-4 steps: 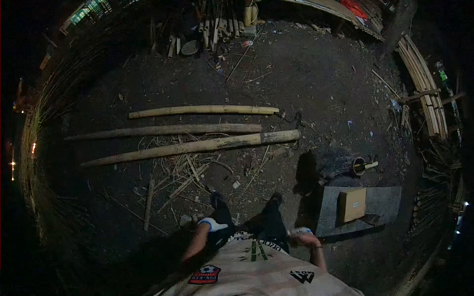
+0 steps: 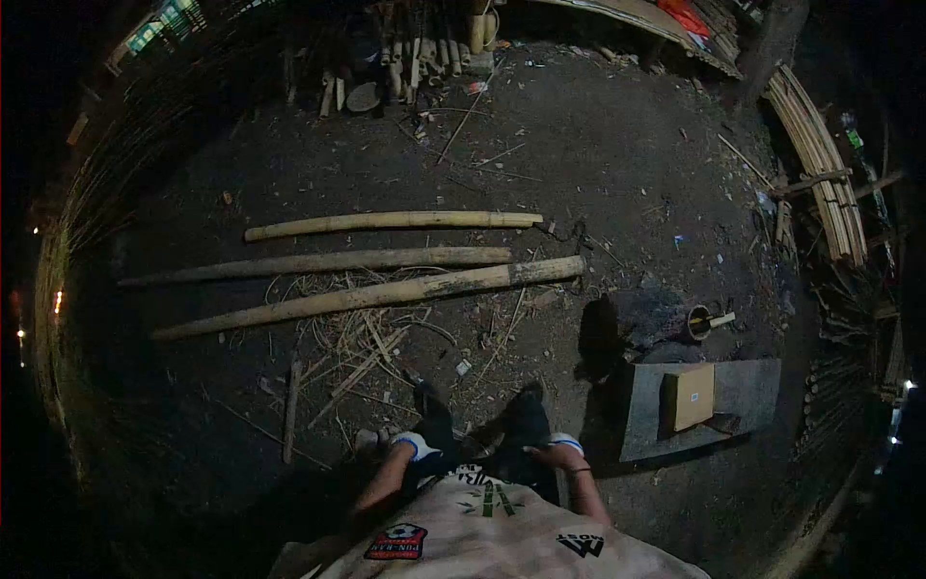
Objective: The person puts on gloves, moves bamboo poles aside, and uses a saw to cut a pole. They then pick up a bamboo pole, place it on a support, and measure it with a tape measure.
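My left hand (image 2: 417, 446), in a white glove with a blue edge, rests against my left thigh with its fingers lying along the dark trousers. My right hand (image 2: 558, 453) lies by my right thigh, partly covered in white and blue, its thumb side stretched inward. Neither hand shows anything held. Ahead of my feet, three long bamboo poles lie on the dirt: a far pole (image 2: 395, 222), a greyish middle pole (image 2: 376, 259) and a thicker near pole (image 2: 386, 296). Thin split strips (image 2: 371, 338) are heaped under and before the near pole.
To my right, a cardboard box (image 2: 694, 398) stands on a grey sheet (image 2: 644, 415). Beyond it is a round container (image 2: 696, 323) with a pale stick in it. Bundled bamboo slats (image 2: 820, 169) lean at the far right. Cut bamboo lengths (image 2: 424, 63) stand at the back.
My right hand has moved inward from beside my hip to my right thigh. My left hand stays at the left thigh. The view has shifted slightly.
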`<state>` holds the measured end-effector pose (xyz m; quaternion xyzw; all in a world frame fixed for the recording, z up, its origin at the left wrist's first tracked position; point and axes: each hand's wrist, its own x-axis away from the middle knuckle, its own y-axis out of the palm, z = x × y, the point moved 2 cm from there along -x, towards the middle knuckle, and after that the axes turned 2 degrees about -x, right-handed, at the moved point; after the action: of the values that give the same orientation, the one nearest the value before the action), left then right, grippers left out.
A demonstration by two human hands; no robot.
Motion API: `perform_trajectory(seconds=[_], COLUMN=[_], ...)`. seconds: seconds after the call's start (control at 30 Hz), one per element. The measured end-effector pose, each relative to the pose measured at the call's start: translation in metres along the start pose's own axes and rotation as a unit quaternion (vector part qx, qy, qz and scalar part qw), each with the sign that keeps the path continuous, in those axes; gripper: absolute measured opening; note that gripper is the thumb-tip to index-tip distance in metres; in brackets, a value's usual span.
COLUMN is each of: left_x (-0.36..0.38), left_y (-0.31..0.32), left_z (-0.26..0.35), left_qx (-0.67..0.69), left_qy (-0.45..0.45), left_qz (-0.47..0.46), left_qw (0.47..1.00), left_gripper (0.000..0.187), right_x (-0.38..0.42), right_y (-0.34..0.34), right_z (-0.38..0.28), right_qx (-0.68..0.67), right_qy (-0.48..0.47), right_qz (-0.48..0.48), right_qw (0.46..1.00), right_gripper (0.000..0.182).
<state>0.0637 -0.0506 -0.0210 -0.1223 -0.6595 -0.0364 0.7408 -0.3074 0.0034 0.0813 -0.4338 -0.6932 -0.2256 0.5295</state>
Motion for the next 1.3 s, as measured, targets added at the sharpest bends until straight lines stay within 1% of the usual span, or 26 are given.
perform_trajectory(seconds=[0.03,0.07,0.13,0.17,0.23,0.27,0.37,0.43,0.47,0.5,0.53,0.6,0.67,0.7,0.77,0.8,0.83,0.87,0.9,0.93,0.97,1.03,1.1,1.2,1.23,1.3], left_x=[0.004,0.025,0.032,0.032,0.029,0.028,0.017,-0.002,0.019,0.033,-0.005,-0.03,-0.08,-0.105,-0.154,-0.173,-0.195,-0.222,-0.249,-0.278,-0.307,-0.356,-0.38,-0.395,-0.407,-0.433], left_y=[0.005,-0.006,-0.011,-0.014,-0.022,-0.028,-0.044,-0.066,-0.103,-0.137,-0.136,-0.164,-0.187,-0.201,-0.236,-0.25,-0.267,-0.292,-0.307,-0.319,-0.326,-0.322,-0.332,-0.343,-0.342,-0.353], left_z=[0.013,0.027,0.027,0.023,0.02,0.018,0.015,0.01,0.02,0.027,0.002,-0.011,-0.033,-0.035,-0.038,-0.038,-0.039,-0.041,-0.042,-0.046,-0.05,-0.072,-0.085,-0.102,-0.111,-0.136], left_qx=[-0.025,-0.021,-0.028,-0.028,-0.031,-0.046,-0.064,-0.019,0.176,0.26,0.375,0.445,0.409,0.407,0.312,0.314,0.26,0.202,0.195,0.107,0.022,-0.031,-0.172,-0.153,-0.157,-0.081], left_qy=[0.018,0.053,0.072,0.083,0.083,0.105,0.138,0.174,0.012,0.023,0.041,0.087,0.041,0.042,-0.014,-0.012,-0.027,-0.041,-0.036,-0.058,-0.079,-0.066,-0.107,-0.056,-0.056,-0.007], left_qz=[0.008,-0.018,-0.02,-0.016,-0.018,-0.023,-0.017,0.011,-0.085,-0.049,0.004,0.196,0.283,0.283,0.276,0.277,0.264,0.257,0.257,0.245,0.232,0.27,0.339,0.427,0.428,0.413], left_qw=[0.999,0.998,0.997,0.996,0.996,0.993,0.988,0.984,0.981,0.964,0.926,0.87,0.867,0.868,0.909,0.908,0.928,0.944,0.946,0.962,0.969,0.96,0.919,0.89,0.888,0.907], left_gripper=[0.088,0.082,0.078,0.075,0.069,0.068,0.062,0.059,0.054,0.051,0.048,0.042,0.059,0.059,0.093,0.093,0.102,0.112,0.112,0.116,0.12,0.118,0.116,0.098,0.098,0.076], right_x=[0.012,-0.003,-0.07,-0.066,-0.034,-0.009,-0.074,-0.135,-0.165,-0.188,-0.216,-0.272,-0.351,-0.347,-0.327,-0.38,-0.432,-0.458,-0.471,-0.456,-0.493,-0.576,-0.62,-0.642,-0.638,-0.654], right_y=[-0.002,0.007,0.041,0.04,0.011,-0.008,-0.009,-0.023,-0.026,-0.019,-0.027,-0.029,-0.03,-0.051,-0.098,-0.096,-0.098,-0.115,-0.123,-0.137,-0.15,-0.168,-0.192,-0.21,-0.206,-0.212], right_z=[-0.015,0.014,0.076,0.061,-0.015,-0.052,-0.028,-0.015,-0.011,-0.004,-0.009,0.009,0.025,0.0,-0.06,-0.05,-0.033,-0.049,-0.057,-0.083,-0.081,-0.063,-0.072,-0.077,-0.078,-0.089], right_qx=[0.178,0.173,0.284,0.277,0.148,0.107,0.075,0.09,0.102,0.096,0.088,0.079,-0.082,-0.091,-0.108,-0.005,-0.004,-0.206,-0.404,-0.452,-0.457,-0.458,-0.478,-0.549,-0.601,-0.601], right_qy=[0.063,0.077,-0.047,-0.044,-0.163,-0.123,-0.167,-0.185,-0.2,-0.191,-0.209,-0.221,-0.064,-0.022,0.061,-0.097,-0.1,-0.064,-0.019,-0.015,-0.014,0.015,0.008,-0.014,-0.029,-0.057], right_qz=[-0.007,-0.005,0.08,0.082,0.085,0.032,0.069,0.086,0.095,0.089,0.108,0.117,0.035,0.035,0.038,0.015,0.021,0.07,0.11,0.133,0.138,0.184,0.221,0.254,0.249,0.279], right_qw=[0.982,0.982,0.954,0.956,0.972,0.986,0.981,0.975,0.97,0.973,0.968,0.965,0.994,0.995,0.991,0.995,0.995,0.974,0.908,0.882,0.878,0.87,0.85,0.796,0.759,0.747], right_gripper=[0.069,0.069,0.071,0.071,0.068,0.064,0.05,0.05,0.051,0.051,0.05,0.052,0.058,0.055,0.058,0.057,0.057,0.058,0.059,0.064,0.064,0.075,0.08,0.088,0.091,0.085])
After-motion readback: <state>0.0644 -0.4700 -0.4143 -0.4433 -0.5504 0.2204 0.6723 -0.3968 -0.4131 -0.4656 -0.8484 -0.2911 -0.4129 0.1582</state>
